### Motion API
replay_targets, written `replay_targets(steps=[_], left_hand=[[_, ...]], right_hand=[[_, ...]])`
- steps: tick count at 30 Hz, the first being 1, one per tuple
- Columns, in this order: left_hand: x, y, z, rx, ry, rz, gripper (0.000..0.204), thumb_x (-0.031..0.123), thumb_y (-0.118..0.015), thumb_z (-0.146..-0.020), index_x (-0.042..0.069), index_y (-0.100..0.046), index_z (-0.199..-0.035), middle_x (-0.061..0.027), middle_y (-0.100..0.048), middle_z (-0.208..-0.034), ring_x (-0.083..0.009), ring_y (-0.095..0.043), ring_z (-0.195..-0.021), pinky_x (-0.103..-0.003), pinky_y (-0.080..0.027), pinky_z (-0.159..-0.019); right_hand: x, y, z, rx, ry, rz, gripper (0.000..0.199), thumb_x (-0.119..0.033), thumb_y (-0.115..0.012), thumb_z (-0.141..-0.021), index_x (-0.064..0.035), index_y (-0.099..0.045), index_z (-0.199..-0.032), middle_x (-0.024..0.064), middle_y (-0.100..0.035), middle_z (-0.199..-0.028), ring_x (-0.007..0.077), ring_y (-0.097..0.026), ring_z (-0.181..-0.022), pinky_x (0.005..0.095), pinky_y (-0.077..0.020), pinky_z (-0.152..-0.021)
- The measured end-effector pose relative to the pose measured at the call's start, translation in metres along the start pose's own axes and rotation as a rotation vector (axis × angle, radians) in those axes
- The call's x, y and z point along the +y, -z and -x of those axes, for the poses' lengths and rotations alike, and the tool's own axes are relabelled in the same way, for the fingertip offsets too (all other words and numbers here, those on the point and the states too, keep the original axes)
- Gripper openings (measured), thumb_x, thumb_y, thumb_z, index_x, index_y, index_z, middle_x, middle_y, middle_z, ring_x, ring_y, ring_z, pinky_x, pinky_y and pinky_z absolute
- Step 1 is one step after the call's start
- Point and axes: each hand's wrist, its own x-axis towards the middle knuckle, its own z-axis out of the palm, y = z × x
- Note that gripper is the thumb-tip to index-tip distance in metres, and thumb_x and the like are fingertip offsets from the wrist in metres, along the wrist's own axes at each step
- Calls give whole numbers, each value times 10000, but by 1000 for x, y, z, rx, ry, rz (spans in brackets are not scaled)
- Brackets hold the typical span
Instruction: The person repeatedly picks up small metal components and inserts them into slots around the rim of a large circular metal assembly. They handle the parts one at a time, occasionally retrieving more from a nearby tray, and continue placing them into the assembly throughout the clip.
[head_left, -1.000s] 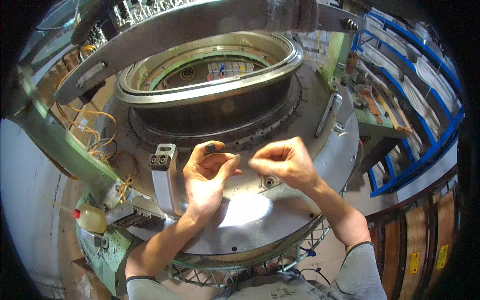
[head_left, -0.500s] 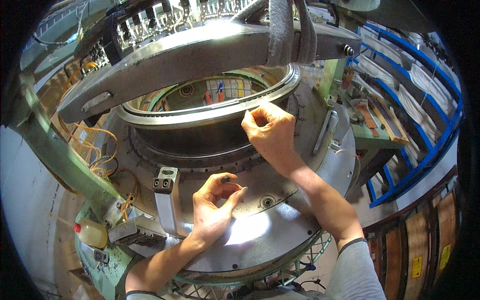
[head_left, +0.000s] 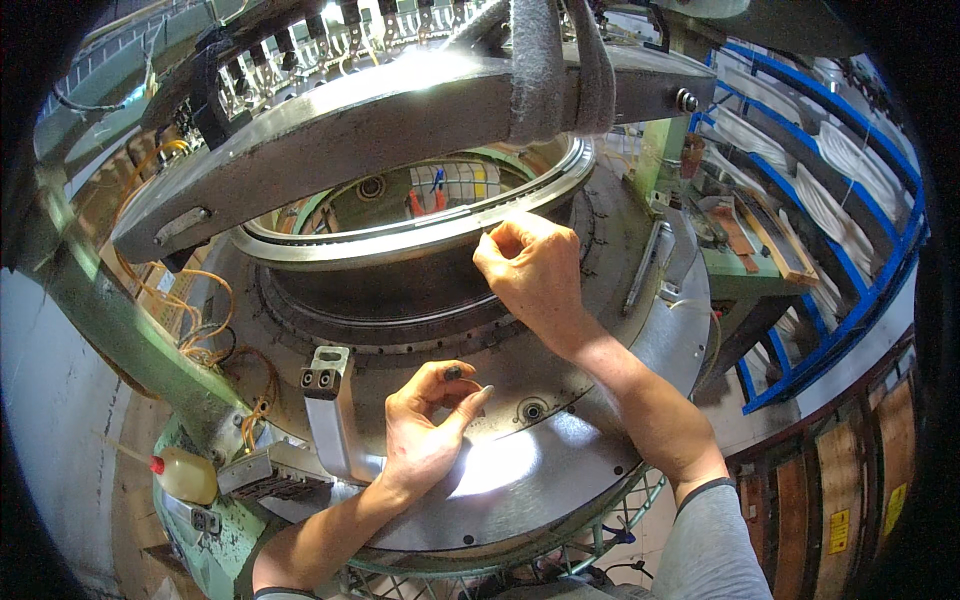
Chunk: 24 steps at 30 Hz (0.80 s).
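My right hand is closed in a pinch at the front rim of a tilted metal ring. Whatever its fingertips may hold is hidden or too small to name. Lower and to the left, my left hand hovers over the round metal machine bed, its fingers curled towards the thumb. A small dark piece shows at its fingertips, its kind unclear. Beside that hand stands a bent metal bracket with two round holes in its dark end. Below the ring is a dark cylinder wall.
A thick curved metal beam, wrapped by a grey strap, hangs above the ring. At left are a green machine leg, orange cables and a yellowish bottle with a red cap. A blue rack stands right.
My right hand has shifted slightly left and down along the ring's rim. My left hand keeps nearly the same pose. The whole view has shifted a little.
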Motion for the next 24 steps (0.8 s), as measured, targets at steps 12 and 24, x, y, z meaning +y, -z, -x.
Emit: replay_targets(steps=[12,24], left_hand=[[0,-1,-1,-16,64,-115,229,-41,-764,-925,-1,-665,-1129,-81,-750,-966,-133,-716,-885,-287,-593,-821],[-4,0,1,-40,29,-136,242,-53,-767,-919,2,-669,-1133,-74,-750,-970,-125,-713,-878,-277,-587,-814]], right_hand=[[10,15,-22,-221,126,138,225,-141,-822,-814,-101,-799,-1034,153,-678,-926,360,-692,-866,463,-543,-778],[12,54,-3,-274,84,52,296,-96,-834,-833,-36,-762,-1113,120,-653,-822,232,-642,-670,354,-508,-635]])
